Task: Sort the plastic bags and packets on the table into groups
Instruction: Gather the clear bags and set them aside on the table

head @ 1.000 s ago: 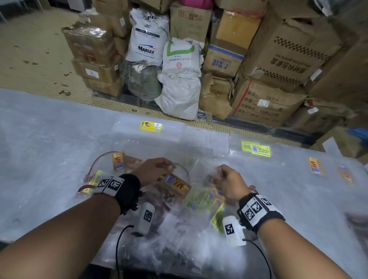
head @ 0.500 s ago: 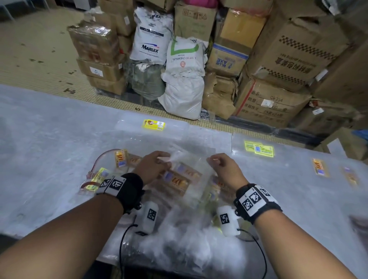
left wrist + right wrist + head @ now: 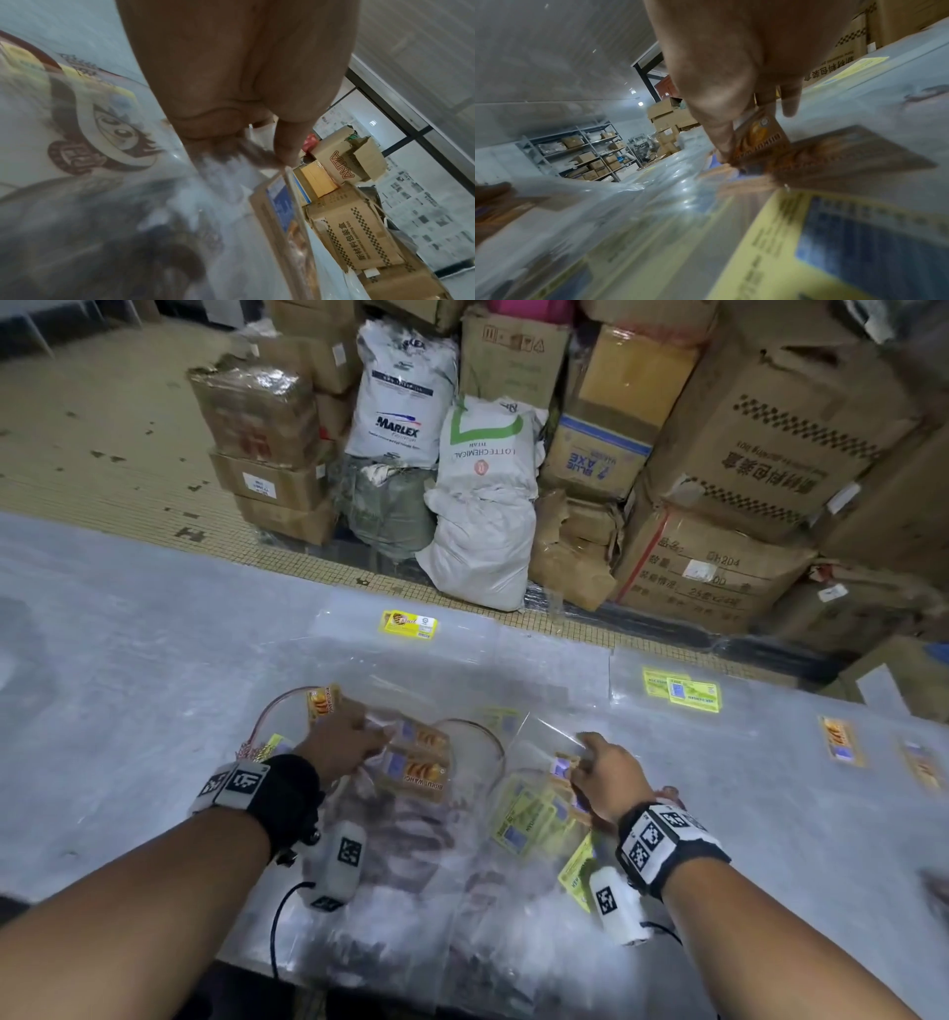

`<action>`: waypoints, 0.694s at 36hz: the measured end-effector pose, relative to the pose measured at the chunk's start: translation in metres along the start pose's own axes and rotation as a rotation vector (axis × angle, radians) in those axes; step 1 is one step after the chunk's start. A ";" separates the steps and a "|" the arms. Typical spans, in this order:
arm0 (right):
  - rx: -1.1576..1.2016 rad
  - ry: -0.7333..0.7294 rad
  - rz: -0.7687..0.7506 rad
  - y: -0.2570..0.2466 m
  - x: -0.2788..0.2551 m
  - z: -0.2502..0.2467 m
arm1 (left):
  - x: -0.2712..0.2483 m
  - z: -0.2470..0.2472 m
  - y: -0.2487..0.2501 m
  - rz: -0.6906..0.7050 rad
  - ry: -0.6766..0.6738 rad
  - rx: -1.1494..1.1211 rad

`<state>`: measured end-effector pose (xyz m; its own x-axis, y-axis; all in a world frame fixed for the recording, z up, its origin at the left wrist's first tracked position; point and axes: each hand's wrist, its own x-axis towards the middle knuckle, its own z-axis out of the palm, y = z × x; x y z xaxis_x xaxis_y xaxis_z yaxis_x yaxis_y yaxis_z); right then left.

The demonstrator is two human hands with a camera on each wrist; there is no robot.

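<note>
1. Worktop: wide, covered w/ clear film. Already-laid bags sit along the far edge: one w/ a yellow label far centre, one w/ a yellow-and-blue label far right, two orange-label bags at the right edge. Judging by that, sorting is partway.
2. Mixed pile: unsorted clear bags, close to the person, lying between both hands. Brown labels lie on its left half, yellow labels on its right half, under and just left of the right hand.
3. Left hand: fingers down on a brown-label bag at the pile's left. Left wrist view shows thumb and fingers pinching clear film, so it holds a bag, prob. that one; blur makes it hard to confirm.
4. Right hand: pinches a small orange-label packet btw thumb and fingers, its clear top sticking up and away from the person.
5. Key relation: the matching orange-label group lies to the right of the right hand, well apart, so that hand is the nearer one; the move prob. goes rightward across bare worktop. The packet's long axis runs roughly toward the far edge, like those already down.
</note>
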<state>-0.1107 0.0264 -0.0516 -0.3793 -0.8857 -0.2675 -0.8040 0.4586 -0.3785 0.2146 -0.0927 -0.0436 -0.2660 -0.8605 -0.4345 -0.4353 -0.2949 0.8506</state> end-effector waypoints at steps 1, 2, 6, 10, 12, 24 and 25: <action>0.029 0.016 -0.004 -0.004 0.000 0.000 | -0.001 0.001 0.001 0.018 -0.020 -0.016; 0.067 0.022 -0.012 -0.008 0.000 0.000 | -0.002 0.002 0.003 0.009 -0.056 -0.070; 0.257 0.014 -0.070 -0.021 0.002 0.001 | -0.012 0.009 0.016 -0.054 -0.291 -0.368; 0.416 -0.007 -0.106 -0.037 0.001 -0.004 | -0.012 0.013 0.023 -0.030 -0.434 -0.528; 0.487 -0.018 -0.124 -0.045 -0.001 -0.006 | -0.008 0.018 0.026 -0.023 -0.412 -0.522; 0.560 -0.119 -0.188 -0.074 0.003 -0.018 | 0.007 0.030 0.032 -0.023 -0.197 -0.407; 0.568 -0.125 -0.186 -0.074 0.004 -0.018 | 0.007 0.030 0.033 -0.025 -0.200 -0.408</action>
<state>-0.0611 -0.0128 -0.0088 -0.1717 -0.9555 -0.2399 -0.4685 0.2934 -0.8333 0.1731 -0.0958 -0.0272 -0.4380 -0.7657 -0.4710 -0.0797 -0.4888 0.8688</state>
